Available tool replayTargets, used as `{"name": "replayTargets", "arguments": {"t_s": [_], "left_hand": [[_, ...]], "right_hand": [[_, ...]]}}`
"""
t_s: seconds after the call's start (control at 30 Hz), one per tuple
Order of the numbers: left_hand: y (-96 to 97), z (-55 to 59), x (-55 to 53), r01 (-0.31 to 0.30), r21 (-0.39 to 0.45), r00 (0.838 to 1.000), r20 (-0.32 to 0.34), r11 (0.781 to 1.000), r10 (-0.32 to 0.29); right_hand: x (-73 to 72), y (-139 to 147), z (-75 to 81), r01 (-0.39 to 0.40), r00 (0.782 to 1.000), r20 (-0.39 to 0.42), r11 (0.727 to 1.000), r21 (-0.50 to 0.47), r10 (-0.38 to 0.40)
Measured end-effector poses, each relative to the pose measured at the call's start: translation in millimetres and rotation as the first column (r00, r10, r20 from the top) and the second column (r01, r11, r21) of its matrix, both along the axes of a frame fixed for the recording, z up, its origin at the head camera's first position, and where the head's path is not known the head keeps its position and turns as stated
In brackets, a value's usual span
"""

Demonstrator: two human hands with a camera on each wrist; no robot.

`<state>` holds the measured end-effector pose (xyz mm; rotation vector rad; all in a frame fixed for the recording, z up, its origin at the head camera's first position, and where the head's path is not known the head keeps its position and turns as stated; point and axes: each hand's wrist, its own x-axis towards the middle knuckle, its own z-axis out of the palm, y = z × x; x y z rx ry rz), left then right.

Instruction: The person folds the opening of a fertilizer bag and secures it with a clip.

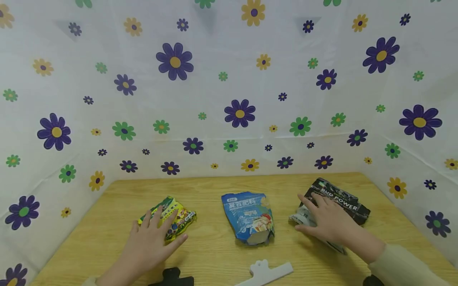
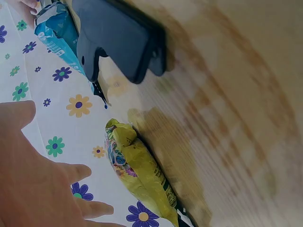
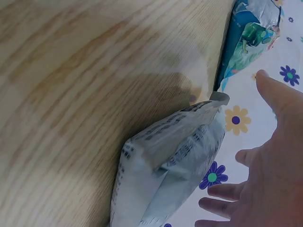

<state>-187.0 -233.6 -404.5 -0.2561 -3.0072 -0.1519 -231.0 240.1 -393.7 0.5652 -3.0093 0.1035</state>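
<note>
Head view: L hand (image 1: 147,243) nr yellow bag (image 1: 183,216), R hand (image 1: 330,220) nr black bag (image 1: 341,198), both grips wide; bags prob soft, slick, best pinched at edges

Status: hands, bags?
Left hand open, by yellow bag. Right hand open, by black bag. Blue bag between, untouched. No obstruction seen at either hand.

A crumpled yellow bag (image 1: 183,218) lies left on the table (image 1: 209,256), a black BUD POWER bag (image 1: 345,200) aslant at right

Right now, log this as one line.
left grip: spread, empty, near yellow bag; right grip: spread, empty, near black bag; blue bag: between them
</note>
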Motion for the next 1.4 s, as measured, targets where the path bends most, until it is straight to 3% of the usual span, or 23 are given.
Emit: {"name": "replayTargets", "arguments": {"t_s": [0.77, 1.13, 1.4], "left_hand": [[-6.8, 7.1, 2.0, -0.012, 0.051, 0.997, -0.07, 0.999, 0.015], [-15.0, 13.9, 1.1, -0.052, 0.055, 0.999, 0.005, 0.997, 0.052], [-20.3, 14.7, 3.9, -0.07, 0.095, 0.998, 0.012, 0.993, 0.07]], "right_hand": [[-10.0, -28, 16.8, -0.066, 0.998, -0.001, 0.998, -0.003, 0.066], [-12.0, -44, 25.0, -0.059, 0.997, 0.049, 0.995, -0.079, 0.063], [-14.2, -54, 21.8, -0.053, 0.996, 0.061, 0.993, -0.109, 0.06]]}}
